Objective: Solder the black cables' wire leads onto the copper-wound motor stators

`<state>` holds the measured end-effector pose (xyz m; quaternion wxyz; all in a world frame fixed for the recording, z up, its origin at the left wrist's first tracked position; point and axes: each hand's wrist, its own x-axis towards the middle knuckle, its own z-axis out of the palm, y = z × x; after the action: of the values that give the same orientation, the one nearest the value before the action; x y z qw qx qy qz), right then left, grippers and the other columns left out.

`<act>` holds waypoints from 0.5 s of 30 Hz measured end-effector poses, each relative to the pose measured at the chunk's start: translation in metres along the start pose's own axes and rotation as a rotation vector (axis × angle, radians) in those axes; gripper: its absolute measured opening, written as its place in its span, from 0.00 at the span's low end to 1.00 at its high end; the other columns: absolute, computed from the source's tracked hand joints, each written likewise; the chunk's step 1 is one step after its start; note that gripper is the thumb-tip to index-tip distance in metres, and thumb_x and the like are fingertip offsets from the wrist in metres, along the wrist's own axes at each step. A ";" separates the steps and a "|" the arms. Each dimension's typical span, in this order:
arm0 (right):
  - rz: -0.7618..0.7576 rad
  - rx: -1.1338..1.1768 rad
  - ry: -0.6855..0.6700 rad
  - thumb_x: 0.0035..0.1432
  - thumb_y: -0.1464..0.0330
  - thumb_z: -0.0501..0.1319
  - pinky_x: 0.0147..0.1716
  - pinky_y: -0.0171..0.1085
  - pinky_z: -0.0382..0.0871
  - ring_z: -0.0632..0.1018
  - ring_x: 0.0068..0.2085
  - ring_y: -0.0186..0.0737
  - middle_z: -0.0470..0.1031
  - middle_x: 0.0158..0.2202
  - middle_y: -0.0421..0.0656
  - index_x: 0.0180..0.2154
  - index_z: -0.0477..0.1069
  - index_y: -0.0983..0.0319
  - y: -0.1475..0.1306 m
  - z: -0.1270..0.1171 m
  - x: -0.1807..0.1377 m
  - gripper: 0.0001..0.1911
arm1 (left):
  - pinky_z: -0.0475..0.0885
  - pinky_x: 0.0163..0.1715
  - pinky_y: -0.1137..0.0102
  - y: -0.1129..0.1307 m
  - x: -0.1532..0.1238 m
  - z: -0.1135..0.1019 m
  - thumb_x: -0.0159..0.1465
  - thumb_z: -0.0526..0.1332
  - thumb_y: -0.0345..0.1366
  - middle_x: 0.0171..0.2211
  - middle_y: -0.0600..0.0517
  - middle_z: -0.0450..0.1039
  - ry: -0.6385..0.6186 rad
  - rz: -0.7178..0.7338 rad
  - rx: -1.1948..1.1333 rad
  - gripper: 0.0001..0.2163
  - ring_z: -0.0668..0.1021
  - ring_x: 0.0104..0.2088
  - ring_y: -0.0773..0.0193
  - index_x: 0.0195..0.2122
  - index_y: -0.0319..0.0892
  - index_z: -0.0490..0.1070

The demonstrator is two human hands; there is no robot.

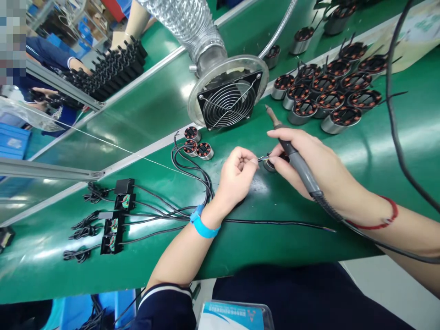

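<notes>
My left hand (239,176) is closed, its thumb and finger pinching the end of a thin black cable with small coloured wires (264,158). In my right hand (318,167) lies a soldering iron (299,165), its tip (268,109) pointing up and away from the wires. Fingertips of the same hand are at the other end of those wires. A round motor stator with copper windings (270,166) stands just behind the fingers, mostly hidden. Black cables (201,172) run beside and under my left wrist.
A fume extractor with a fan grille (229,104) hangs ahead. Several stators (332,85) stand at the right, three more (204,150) left of centre. Small black boxes with circuit boards (115,224) and coiled cables lie left. A co-worker's arm (80,66) shows beyond the partition.
</notes>
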<state>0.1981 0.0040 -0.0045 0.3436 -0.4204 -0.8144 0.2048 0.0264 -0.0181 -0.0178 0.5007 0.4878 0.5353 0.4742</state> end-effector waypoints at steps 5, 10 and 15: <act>-0.082 -0.111 -0.034 0.65 0.71 0.54 0.44 0.53 0.69 0.77 0.43 0.54 0.78 0.40 0.46 0.57 0.65 0.55 -0.003 -0.001 0.006 0.20 | 0.63 0.29 0.73 0.001 -0.003 -0.001 0.63 0.60 0.29 0.25 0.58 0.69 -0.009 0.099 0.177 0.06 0.69 0.26 0.70 0.30 0.43 0.65; -0.178 -0.305 0.004 0.66 0.70 0.54 0.41 0.49 0.66 0.76 0.42 0.52 0.78 0.41 0.47 0.56 0.68 0.56 -0.009 0.012 0.003 0.18 | 0.63 0.33 0.71 0.008 -0.006 0.003 0.60 0.60 0.24 0.26 0.58 0.68 0.041 0.089 0.350 0.09 0.70 0.28 0.69 0.28 0.43 0.63; -0.168 -0.130 0.129 0.67 0.69 0.56 0.43 0.49 0.68 0.77 0.39 0.48 0.78 0.37 0.43 0.55 0.69 0.56 -0.011 0.018 -0.004 0.16 | 0.65 0.28 0.74 0.004 -0.004 0.004 0.62 0.59 0.25 0.25 0.58 0.69 0.017 -0.012 0.122 0.07 0.70 0.26 0.71 0.29 0.42 0.65</act>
<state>0.1807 -0.0068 -0.0113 0.3834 -0.3842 -0.8345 0.0945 0.0307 -0.0218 -0.0141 0.4682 0.5101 0.5703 0.4419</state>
